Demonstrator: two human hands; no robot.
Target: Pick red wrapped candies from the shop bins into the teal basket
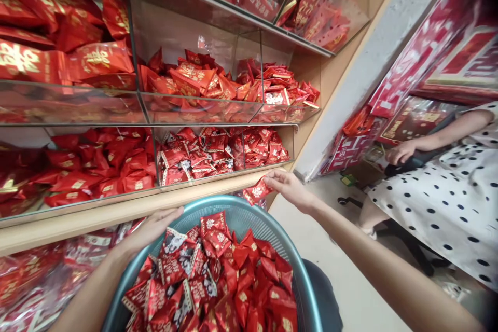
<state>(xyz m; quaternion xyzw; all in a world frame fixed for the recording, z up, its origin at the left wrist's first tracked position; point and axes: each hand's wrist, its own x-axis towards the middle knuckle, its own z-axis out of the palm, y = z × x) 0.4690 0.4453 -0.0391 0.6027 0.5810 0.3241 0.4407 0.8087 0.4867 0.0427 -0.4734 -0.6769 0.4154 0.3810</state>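
A small red candy packet (257, 192) with gold print is pinched between the thumb and fingers of my right hand (288, 188), over the far right rim of the basket. My left hand (161, 222) lies with its fingers stretched out at the far left rim of the teal plastic basket (286, 241), close to the shelf's front ledge; whether it presses on the rim I cannot tell. Inside the basket is a heap of red candy packets (233, 275), some with black-and-white pictures and cream borders.
Wooden shelves with clear dividers (202, 106) hold red packets in several compartments. Below the ledge (116, 212) are more bagged red goods (35, 280). A dark round seat (322, 295) shows beside the basket. To the right, a person in a polka-dot dress (447, 207) sits near hanging red goods.
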